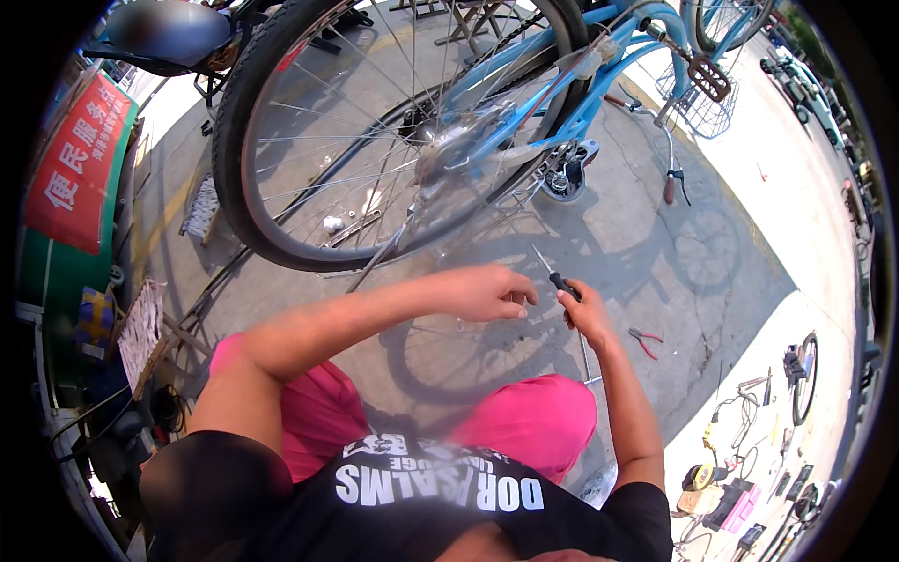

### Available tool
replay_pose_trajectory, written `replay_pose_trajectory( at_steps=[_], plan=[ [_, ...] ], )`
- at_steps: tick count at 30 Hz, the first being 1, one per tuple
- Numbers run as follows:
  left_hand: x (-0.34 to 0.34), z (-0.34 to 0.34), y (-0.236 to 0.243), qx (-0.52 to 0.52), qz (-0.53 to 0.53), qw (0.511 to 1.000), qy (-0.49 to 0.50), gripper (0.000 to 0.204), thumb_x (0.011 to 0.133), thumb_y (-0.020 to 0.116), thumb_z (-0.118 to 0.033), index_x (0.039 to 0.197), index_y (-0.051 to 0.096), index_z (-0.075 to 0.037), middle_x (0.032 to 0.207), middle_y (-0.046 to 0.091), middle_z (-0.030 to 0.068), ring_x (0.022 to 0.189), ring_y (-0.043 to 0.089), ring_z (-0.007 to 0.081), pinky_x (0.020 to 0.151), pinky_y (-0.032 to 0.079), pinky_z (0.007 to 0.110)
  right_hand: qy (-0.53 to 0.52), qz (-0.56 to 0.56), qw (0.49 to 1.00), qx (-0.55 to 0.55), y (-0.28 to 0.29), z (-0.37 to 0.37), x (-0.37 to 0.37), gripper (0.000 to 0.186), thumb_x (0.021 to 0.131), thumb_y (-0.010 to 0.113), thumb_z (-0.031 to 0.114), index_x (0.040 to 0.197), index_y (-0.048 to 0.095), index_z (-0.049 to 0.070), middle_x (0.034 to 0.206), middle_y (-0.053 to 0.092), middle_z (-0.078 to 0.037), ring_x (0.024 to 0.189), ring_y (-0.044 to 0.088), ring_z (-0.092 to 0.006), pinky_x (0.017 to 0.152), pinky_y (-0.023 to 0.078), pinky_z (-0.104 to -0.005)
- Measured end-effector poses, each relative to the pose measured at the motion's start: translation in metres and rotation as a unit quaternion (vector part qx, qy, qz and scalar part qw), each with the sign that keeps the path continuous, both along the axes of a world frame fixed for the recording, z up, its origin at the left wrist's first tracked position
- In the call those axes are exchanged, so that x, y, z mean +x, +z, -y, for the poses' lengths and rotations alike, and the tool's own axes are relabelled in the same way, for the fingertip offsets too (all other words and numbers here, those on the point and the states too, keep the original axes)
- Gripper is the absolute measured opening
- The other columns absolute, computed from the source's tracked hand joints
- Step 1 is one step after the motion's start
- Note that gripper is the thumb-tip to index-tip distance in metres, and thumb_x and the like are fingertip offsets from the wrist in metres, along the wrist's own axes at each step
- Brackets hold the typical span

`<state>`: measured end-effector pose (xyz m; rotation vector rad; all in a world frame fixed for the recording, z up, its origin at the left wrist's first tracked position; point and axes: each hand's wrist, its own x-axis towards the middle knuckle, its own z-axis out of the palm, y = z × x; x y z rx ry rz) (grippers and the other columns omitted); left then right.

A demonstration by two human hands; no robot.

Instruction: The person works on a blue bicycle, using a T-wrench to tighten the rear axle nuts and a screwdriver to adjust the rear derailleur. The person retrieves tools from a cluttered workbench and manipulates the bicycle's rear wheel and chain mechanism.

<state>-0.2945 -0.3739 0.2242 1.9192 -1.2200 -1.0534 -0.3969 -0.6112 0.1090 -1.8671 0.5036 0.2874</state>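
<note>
My right hand [582, 312] is closed round the black handle of a screwdriver [564, 284], whose thin metal shaft points up and left. To its left, my left hand [487, 293] hovers with loosely bent fingers, the thumb a little apart and nothing visible in it. Both hands are on the near side of a blue bicycle [588, 98], which stands upside down with its saddle [569, 173] on the ground. Its large spoked wheel [225, 140] rises in front of me, apart from both hands. Motion smears the area around the wheel's hub.
Red-handled pliers [644, 343] lie right of my right hand. A thin metal rod [587, 361] is beside my knee. Further right are a pink box [735, 506], cables and several tools. A low folding stool [142, 337] and a red banner [80, 164] stand at left.
</note>
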Motion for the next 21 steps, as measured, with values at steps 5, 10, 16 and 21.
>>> replay_pose_trajectory(
  at_steps=[5, 10, 16, 21],
  plan=[
    [0.015, -0.064, 0.078, -0.123, 0.188, 0.974, 0.027, 0.021, 0.088, 0.060, -0.014, 0.105, 0.063, -0.001, 0.097, 0.064, 0.0120, 0.088, 0.062, 0.0264, 0.077, 0.049, 0.034, -0.086, 0.158, 0.957, 0.227, 0.087, -0.001, 0.009, 0.039, 0.092, 0.056, 0.025, 0.121, 0.047, 0.000, 0.081, 0.054, -0.005, 0.053, 0.049, -0.0107, 0.046, 0.040, -0.0246],
    [-0.001, -0.134, 0.144, -0.249, 0.310, 0.891, 0.217, 0.017, 0.088, 0.058, -0.004, 0.103, 0.063, 0.002, 0.088, 0.062, 0.0106, 0.083, 0.059, 0.0194, 0.075, 0.046, 0.030, -0.064, 0.197, 0.925, 0.317, 0.123, -0.024, 0.031, 0.025, 0.094, 0.055, 0.025, 0.105, 0.047, 0.005, 0.081, 0.052, -0.004, 0.059, 0.050, -0.0096, 0.048, 0.041, -0.0237],
    [0.026, -0.193, 0.143, -0.324, 0.525, 0.654, 0.439, 0.033, 0.090, 0.060, -0.012, 0.121, 0.056, -0.002, 0.110, 0.060, 0.0112, 0.102, 0.057, 0.0178, 0.088, 0.046, 0.030, -0.122, 0.253, 0.896, 0.345, 0.119, -0.049, 0.075, 0.020, 0.091, 0.060, 0.021, 0.098, 0.046, 0.007, 0.079, 0.052, -0.003, 0.064, 0.052, -0.0123, 0.056, 0.045, -0.0282],
    [0.045, -0.212, 0.128, -0.250, 0.573, 0.621, 0.473, 0.062, 0.083, 0.071, -0.030, 0.135, 0.044, -0.010, 0.122, 0.052, 0.0129, 0.112, 0.052, 0.0234, 0.094, 0.043, 0.037, -0.115, 0.242, 0.901, 0.341, 0.116, -0.082, 0.106, 0.020, 0.088, 0.064, 0.022, 0.086, 0.052, 0.007, 0.072, 0.054, -0.003, 0.061, 0.052, -0.0125, 0.056, 0.045, -0.0275]
  ],
)
